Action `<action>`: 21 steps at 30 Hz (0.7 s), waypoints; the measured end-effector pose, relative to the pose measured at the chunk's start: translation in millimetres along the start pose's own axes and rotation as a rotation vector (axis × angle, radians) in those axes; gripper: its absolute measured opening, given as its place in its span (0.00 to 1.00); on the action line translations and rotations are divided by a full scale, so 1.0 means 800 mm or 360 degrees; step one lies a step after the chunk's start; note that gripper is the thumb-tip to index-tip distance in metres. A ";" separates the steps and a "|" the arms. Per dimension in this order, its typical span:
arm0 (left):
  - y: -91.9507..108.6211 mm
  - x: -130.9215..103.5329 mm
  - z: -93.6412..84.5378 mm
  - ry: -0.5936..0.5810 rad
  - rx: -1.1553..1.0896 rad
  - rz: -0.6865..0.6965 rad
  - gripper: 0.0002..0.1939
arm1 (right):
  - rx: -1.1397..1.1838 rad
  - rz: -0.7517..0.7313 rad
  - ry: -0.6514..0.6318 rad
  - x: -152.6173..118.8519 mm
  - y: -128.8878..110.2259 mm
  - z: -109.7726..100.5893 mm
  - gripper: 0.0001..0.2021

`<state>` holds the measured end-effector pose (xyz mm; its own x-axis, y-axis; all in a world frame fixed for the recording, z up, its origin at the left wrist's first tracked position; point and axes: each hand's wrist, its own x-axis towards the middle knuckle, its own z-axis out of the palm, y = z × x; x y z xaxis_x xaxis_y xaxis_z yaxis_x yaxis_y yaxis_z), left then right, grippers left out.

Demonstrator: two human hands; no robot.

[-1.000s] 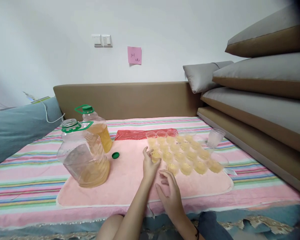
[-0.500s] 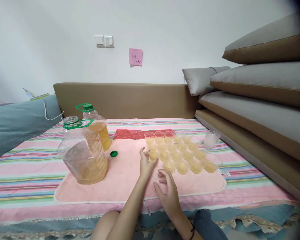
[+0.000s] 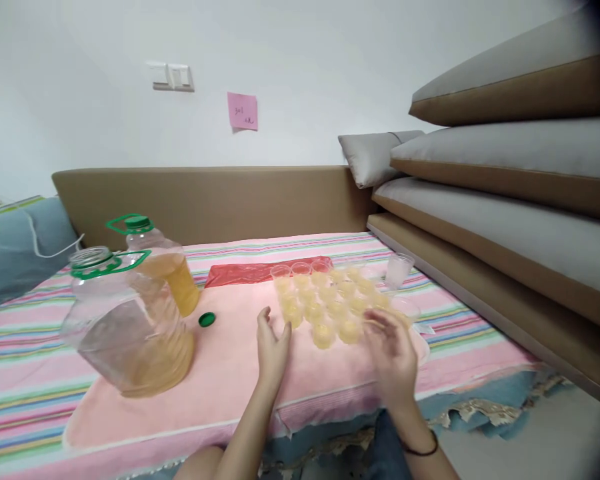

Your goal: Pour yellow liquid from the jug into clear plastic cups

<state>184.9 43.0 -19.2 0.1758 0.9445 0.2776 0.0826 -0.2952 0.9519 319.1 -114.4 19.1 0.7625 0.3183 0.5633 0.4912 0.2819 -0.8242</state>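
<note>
Rows of clear cups with yellow liquid (image 3: 323, 333) stand close together on a pink mat (image 3: 230, 373). Just left of the front cups is my left hand (image 3: 273, 347), fingers apart, holding nothing. My right hand (image 3: 393, 353), slightly blurred, is over the front right cups and partly hides them; its fingers are bent but apart, with nothing seen in them. On the left stands an uncapped large bottle (image 3: 140, 353) with some yellow liquid. Behind it is a second bottle (image 3: 180, 280) with a green cap on. A loose green cap (image 3: 207, 319) lies on the mat.
A stack of clear cups (image 3: 399, 270) stands behind the filled ones at the right. A red plastic wrapper (image 3: 240, 273) lies behind the mat. Large grey and brown cushions (image 3: 505, 200) are piled along the right side, with a brown backrest (image 3: 205, 200) at the rear.
The view has turned to the right. My right hand has moved right, from beside my left hand to the front right cups. My left hand stays near the left cups.
</note>
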 end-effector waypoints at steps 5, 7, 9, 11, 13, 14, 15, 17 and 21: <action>0.017 -0.016 -0.011 -0.0031 -0.0108 0.0002 0.22 | -0.0222 0.0016 0.0311 0.134 0.044 -0.077 0.15; 0.019 -0.019 -0.013 0.0015 -0.0288 -0.0081 0.24 | -0.0359 0.0081 0.0259 0.187 0.071 -0.097 0.16; 0.020 -0.020 -0.014 -0.0025 -0.0415 -0.0271 0.28 | -0.0500 0.0187 0.0136 0.232 0.099 -0.109 0.15; 0.023 -0.020 -0.015 -0.0113 -0.0459 -0.0433 0.30 | -0.0634 0.0284 0.0020 0.266 0.125 -0.114 0.16; 0.027 -0.020 -0.017 -0.0181 -0.0441 -0.0479 0.30 | -0.0746 0.0343 -0.0083 0.290 0.145 -0.114 0.17; 0.029 -0.020 -0.018 -0.0202 -0.0425 -0.0478 0.29 | -0.0792 0.0358 -0.0126 0.298 0.154 -0.113 0.18; 0.031 -0.020 -0.019 -0.0214 -0.0410 -0.0475 0.28 | -0.0832 0.0367 -0.0161 0.306 0.162 -0.111 0.18; 0.031 -0.019 -0.021 -0.0210 -0.0421 -0.0491 0.26 | -0.0902 0.0381 -0.0208 0.319 0.176 -0.107 0.19; 0.021 -0.013 -0.025 -0.0136 -0.0664 -0.0728 0.21 | -0.1030 0.0441 -0.0251 0.338 0.195 -0.103 0.19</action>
<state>164.8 31.0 -3.6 0.2925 0.9419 -0.1653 -0.2192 0.2343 0.9471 636.6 -58.6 38.0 0.8495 0.4409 0.2898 0.4766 -0.4056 -0.7800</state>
